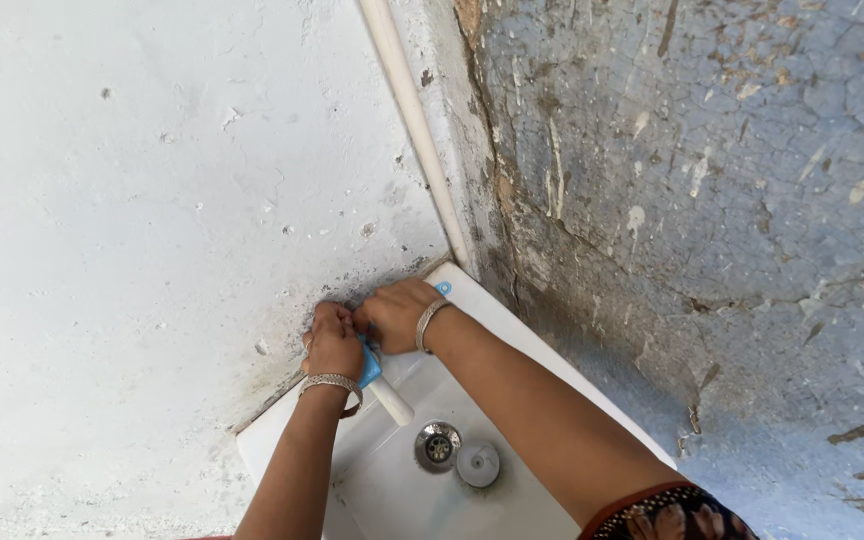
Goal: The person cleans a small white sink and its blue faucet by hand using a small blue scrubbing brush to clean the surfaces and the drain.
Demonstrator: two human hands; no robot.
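Fingers of the left hand (332,340) are curled shut around the top of a blue tap fitting (370,366), which sits at the far rim of a white sink (512,325) where the sink meets the wall. Fingers of the right hand (392,315) are also curled down over the same fitting, just beside the left hand and touching it; exactly what each fingertip presses cannot be told, since the hands hide most of the part. A short white spout (390,401) slopes out from under the hands toward the near side of the basin. A small blue tab (442,288) shows at the far edge of the right hand.

Working on a fitting like this appears to go best with one hand steadying the body while the other turns, wrists kept low and force kept in line with the spout, so the part does not twist against the wall.

The sink basin holds a round metal drain (438,446) near its middle and a loose grey plug (478,465) lying just right of it; no standing water is evident. A white pipe (414,120) runs up the far corner between the whitewashed wall (152,200) and the cracked grey wall (732,200).
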